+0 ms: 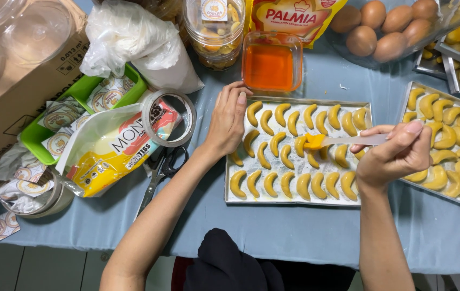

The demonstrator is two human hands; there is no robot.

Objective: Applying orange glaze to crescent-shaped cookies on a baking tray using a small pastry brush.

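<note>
- Crescent-shaped pale yellow dough cookies [294, 156] lie in rows on the shallow metal baking tray [232, 200] at the centre of the frame, where we are glazing them.
- Our right hand [394, 153] pinches the translucent handle of a silicone brush [343, 140]; its orange-coated tip rests on a cookie mid-tray.
- Our left hand [227, 121] lies open and holds nothing, its fingers steadying the tray's upper left edge.
- We judge the work partly done: the upper rows look glossier, while the lower row looks duller, though we cannot be sure.
- A square clear container of orange egg wash [271, 63] sits above the tray; a second tray of shinier crescents [451, 151] stands at the right.
</note>
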